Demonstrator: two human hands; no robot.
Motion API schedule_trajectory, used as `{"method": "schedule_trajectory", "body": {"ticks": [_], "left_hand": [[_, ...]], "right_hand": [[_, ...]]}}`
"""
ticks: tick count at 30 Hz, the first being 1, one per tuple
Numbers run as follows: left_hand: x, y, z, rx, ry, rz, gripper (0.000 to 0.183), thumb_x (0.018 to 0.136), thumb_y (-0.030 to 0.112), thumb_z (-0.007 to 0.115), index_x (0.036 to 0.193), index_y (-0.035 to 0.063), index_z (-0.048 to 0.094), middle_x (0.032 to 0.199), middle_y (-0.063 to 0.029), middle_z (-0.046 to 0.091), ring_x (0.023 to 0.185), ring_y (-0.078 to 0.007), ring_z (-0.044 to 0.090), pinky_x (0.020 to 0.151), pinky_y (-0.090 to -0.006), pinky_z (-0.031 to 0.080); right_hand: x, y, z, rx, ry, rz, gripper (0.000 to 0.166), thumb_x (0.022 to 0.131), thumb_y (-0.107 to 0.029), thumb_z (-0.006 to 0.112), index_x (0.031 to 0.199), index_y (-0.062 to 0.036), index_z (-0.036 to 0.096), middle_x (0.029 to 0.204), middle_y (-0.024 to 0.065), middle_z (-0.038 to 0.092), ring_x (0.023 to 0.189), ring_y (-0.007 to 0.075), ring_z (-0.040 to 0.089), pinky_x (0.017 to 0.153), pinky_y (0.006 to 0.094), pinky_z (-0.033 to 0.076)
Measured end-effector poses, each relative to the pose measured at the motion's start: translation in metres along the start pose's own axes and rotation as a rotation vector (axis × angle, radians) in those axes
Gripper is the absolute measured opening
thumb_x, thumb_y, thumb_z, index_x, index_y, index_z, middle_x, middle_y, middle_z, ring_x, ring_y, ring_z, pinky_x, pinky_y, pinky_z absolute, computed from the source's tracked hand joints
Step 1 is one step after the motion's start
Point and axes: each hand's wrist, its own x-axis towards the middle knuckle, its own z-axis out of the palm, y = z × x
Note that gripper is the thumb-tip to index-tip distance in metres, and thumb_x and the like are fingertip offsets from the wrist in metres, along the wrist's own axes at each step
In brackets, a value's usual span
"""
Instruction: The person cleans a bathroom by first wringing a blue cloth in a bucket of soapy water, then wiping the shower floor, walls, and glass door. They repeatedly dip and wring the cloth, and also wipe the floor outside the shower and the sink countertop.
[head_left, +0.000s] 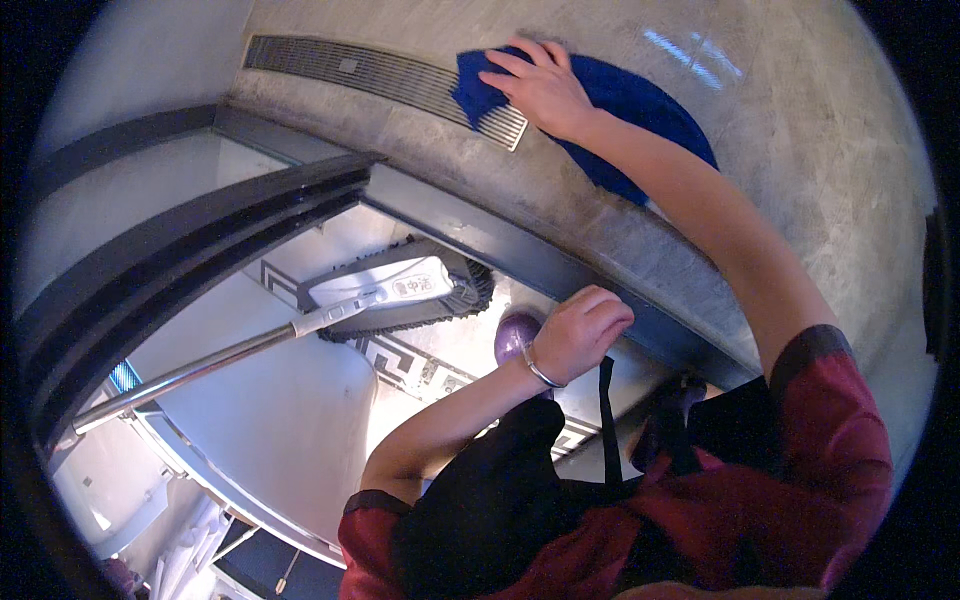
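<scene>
My right hand (551, 94) presses on a dark blue cloth (645, 97), its fingers bent over the cloth's left end. The cloth lies spread on a grey stone-look surface and covers the right end of a slotted metal drain grate (360, 75). Part of the cloth is hidden under my hand and forearm. My left hand (585, 334), with a silver bangle at the wrist, hovers above a dark sill (480, 225). Its fingers are curled in, and nothing shows in them. A purple shoe tip (516, 334) is visible just beside it.
A flat mop (382, 289) with a grey fringed pad lies left of my feet on patterned tiles. Its metal pole (202, 375) runs to the lower left. A dark door frame (187, 217) with glass stands at the left. Below it curves a white panel (277, 420).
</scene>
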Motion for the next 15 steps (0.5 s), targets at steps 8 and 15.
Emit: {"method": "schedule_trajectory", "body": {"ticks": [8, 15], "left_hand": [[-0.029, -0.004, -0.034, 0.119, 0.247, -0.192, 0.009, 0.074, 0.006, 0.064, 0.082, 0.0042, 0.061, 0.081, -0.0094, 0.06, 0.074, -0.0252, 0.059, 0.065, -0.0322, 0.048], [-0.037, -0.017, -0.051, 0.18, 0.356, -0.213, 0.008, 0.075, 0.006, 0.065, 0.08, 0.0027, 0.061, 0.08, -0.0105, 0.061, 0.071, -0.0242, 0.059, 0.062, -0.0309, 0.049]], "right_hand": [[-0.088, -0.027, -0.011, 0.356, -0.401, -0.319, 0.019, 0.078, -0.019, 0.053, 0.094, -0.0138, 0.062, 0.092, 0.0031, 0.056, 0.093, 0.0252, 0.049, 0.082, 0.0381, 0.04], [0.03, 0.021, -0.019, 0.275, 0.256, -0.067, 0.026, 0.084, -0.023, 0.054, 0.106, -0.0089, 0.06, 0.092, 0.0148, 0.061, 0.086, 0.0336, 0.057, 0.078, 0.0414, 0.045]]}}
